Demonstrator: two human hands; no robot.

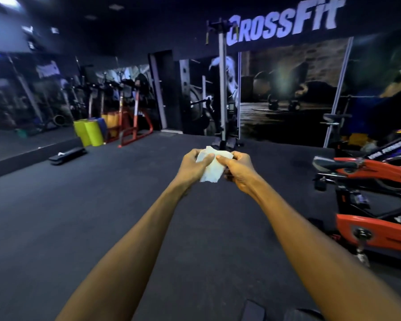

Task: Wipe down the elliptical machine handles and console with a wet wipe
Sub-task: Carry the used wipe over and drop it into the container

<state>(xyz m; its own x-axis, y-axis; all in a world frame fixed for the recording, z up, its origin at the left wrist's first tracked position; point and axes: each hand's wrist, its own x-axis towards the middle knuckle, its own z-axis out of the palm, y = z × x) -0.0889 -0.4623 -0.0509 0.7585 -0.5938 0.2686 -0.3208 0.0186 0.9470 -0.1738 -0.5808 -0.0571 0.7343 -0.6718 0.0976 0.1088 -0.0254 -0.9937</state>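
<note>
While both arms reach forward above the dark gym floor (102, 216), the left hand (192, 162) and right hand (237, 166) each pinch the wet wipe (210, 169) between them. Limp, light and probably slick, it seems best gripped bunched, not by one corner.

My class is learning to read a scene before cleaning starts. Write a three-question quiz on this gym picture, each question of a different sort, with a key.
1. True or false: the wipe is touching a machine.
2. Multiple choice: what holds the wipe? A) left hand alone B) right hand alone C) both hands D) nothing
3. Short answer: on which side of the floor do the orange bikes stand?

Key
1. False: it is held in the air above the floor.
2. C: both hands pinch it between them.
3. The right.
</note>
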